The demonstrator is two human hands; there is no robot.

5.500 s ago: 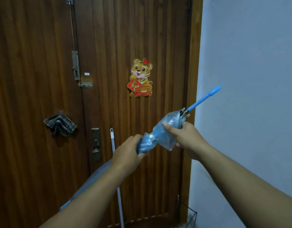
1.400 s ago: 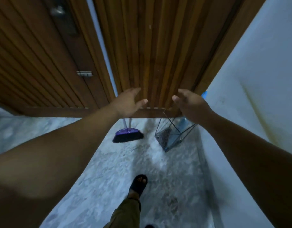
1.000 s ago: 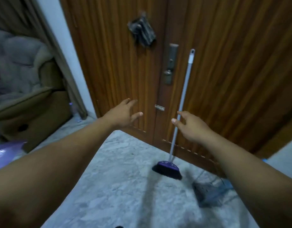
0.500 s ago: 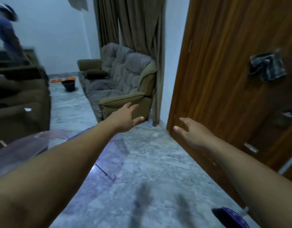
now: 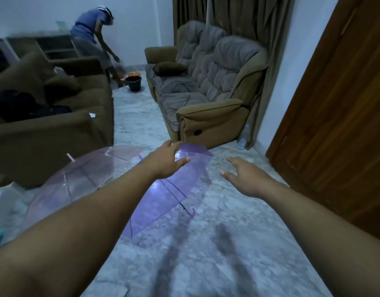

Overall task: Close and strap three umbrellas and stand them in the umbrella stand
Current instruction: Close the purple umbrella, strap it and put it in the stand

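Two open see-through umbrellas lie on the marble floor ahead. The purple umbrella (image 5: 176,189) rests on its side, its hooked handle (image 5: 190,211) pointing toward me. Left of it lies the pink umbrella (image 5: 86,176), canopy up, tip sticking out at the upper left. My left hand (image 5: 165,161) hovers over the purple canopy, fingers spread and empty. My right hand (image 5: 244,176) is held out to the right of the umbrellas, fingers apart, holding nothing. The umbrella stand is out of view.
A grey-brown sofa (image 5: 206,86) stands behind the umbrellas, a brown armchair (image 5: 45,125) to the left. The wooden door (image 5: 339,125) fills the right side. A water bottle (image 5: 243,138) stands by the sofa. A person (image 5: 92,31) bends near a black bucket (image 5: 133,82) at the back.
I have turned left from the door and the stand, where the blue umbrella went in, to face the room. Both hands are empty and the two open umbrellas have come into view.
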